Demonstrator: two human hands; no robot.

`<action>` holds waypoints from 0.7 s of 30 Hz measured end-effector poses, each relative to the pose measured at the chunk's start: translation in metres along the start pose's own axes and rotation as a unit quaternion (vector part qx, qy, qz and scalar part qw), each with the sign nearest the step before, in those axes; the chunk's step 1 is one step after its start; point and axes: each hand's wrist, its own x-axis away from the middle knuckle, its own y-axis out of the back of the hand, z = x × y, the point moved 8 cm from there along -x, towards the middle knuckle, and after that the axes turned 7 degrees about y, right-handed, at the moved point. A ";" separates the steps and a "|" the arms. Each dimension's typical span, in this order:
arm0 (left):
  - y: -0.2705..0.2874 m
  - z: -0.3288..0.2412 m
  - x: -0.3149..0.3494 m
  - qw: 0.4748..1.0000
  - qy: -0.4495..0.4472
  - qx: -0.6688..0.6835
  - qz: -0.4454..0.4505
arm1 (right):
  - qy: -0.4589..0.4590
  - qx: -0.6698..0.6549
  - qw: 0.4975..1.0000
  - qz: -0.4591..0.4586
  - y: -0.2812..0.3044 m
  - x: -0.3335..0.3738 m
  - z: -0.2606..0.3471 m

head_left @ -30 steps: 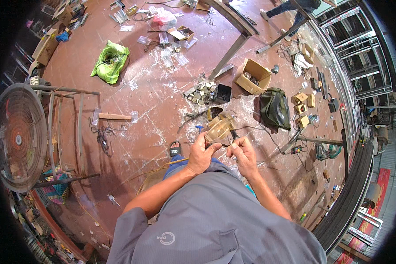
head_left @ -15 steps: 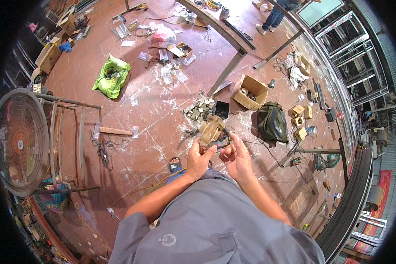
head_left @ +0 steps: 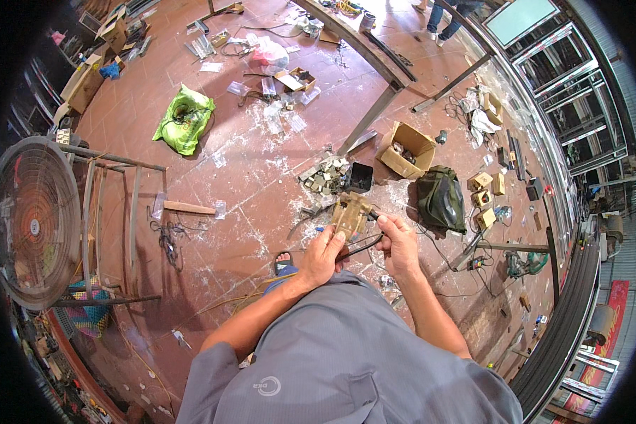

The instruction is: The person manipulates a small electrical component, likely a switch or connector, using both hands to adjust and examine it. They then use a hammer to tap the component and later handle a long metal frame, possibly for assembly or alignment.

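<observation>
My left hand (head_left: 321, 258) is closed around a dusty tan, boxy device (head_left: 349, 212), its thumb lying on the near face. What the device is exactly, I cannot make out. A black cable (head_left: 364, 246) curves from beneath it toward my right hand (head_left: 401, 244). The fingers of that hand are pinched on the cable close to the device's right side; the very tip of the grip is partly hidden. Just beyond the device stand an open black container (head_left: 360, 178) and a heap of small grey blocks (head_left: 326, 174) on the tiled floor.
Right of my hands are a dark green bag (head_left: 439, 201) and an open cardboard box (head_left: 406, 150). A metal frame (head_left: 364, 56) spans the far side. On the left stand a large fan (head_left: 35, 226) and a green sack (head_left: 184, 120). A person's legs (head_left: 445, 22) show far off.
My right hand has gone from loosely spread fingers to a pinch on the cable, moving slightly right. The device has turned and risen a little in my left hand. The distant person has shifted right.
</observation>
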 end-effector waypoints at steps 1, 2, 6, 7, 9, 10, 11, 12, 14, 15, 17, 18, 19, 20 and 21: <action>-0.001 0.002 -0.002 0.999 0.007 0.033 0.006 | 0.011 -0.029 0.999 0.010 -0.004 0.003 -0.002; 0.000 0.000 -0.004 0.998 -0.003 0.059 -0.002 | 0.021 -0.059 0.998 0.021 -0.010 0.008 -0.006; 0.007 -0.013 -0.009 0.990 -0.113 0.039 -0.068 | 0.070 -0.088 0.992 0.048 -0.038 0.025 -0.006; 0.007 -0.017 -0.007 0.984 -0.154 0.004 -0.088 | 0.083 -0.073 0.989 0.102 -0.041 0.027 -0.004; 0.016 -0.009 -0.015 0.990 -0.095 -0.031 -0.097 | 0.132 -0.045 0.985 0.102 -0.041 0.033 -0.001; 0.018 -0.009 -0.018 0.991 -0.066 -0.047 -0.102 | 0.157 -0.030 0.982 0.103 -0.043 0.036 0.004; 0.017 -0.011 -0.017 0.993 -0.073 -0.019 -0.095 | 0.161 -0.020 0.981 0.109 -0.043 0.038 0.004; 0.015 -0.014 -0.015 0.993 -0.079 0.009 -0.088 | 0.165 -0.011 0.980 0.115 -0.043 0.042 0.004; 0.012 -0.014 -0.013 0.995 -0.060 0.060 -0.056 | 0.174 0.020 0.976 0.130 -0.044 0.047 0.009; 0.012 -0.010 -0.010 0.996 -0.034 0.081 -0.029 | 0.180 0.039 0.973 0.137 -0.046 0.051 0.015; 0.006 -0.004 -0.006 0.990 0.012 0.139 0.006 | 0.198 0.069 0.967 0.145 -0.050 0.057 0.019; 0.002 -0.004 -0.004 0.984 0.031 0.176 0.013 | 0.211 0.079 0.963 0.147 -0.054 0.060 0.019; -0.001 -0.002 -0.002 0.976 0.049 0.213 0.019 | 0.222 0.088 0.959 0.151 -0.057 0.062 0.020; 0.001 0.000 -0.003 0.974 0.044 0.221 0.010 | 0.281 0.184 0.930 0.153 -0.062 0.066 0.028; 0.003 0.002 -0.004 0.973 0.040 0.228 0.001 | 0.335 0.277 0.887 0.153 -0.069 0.070 0.035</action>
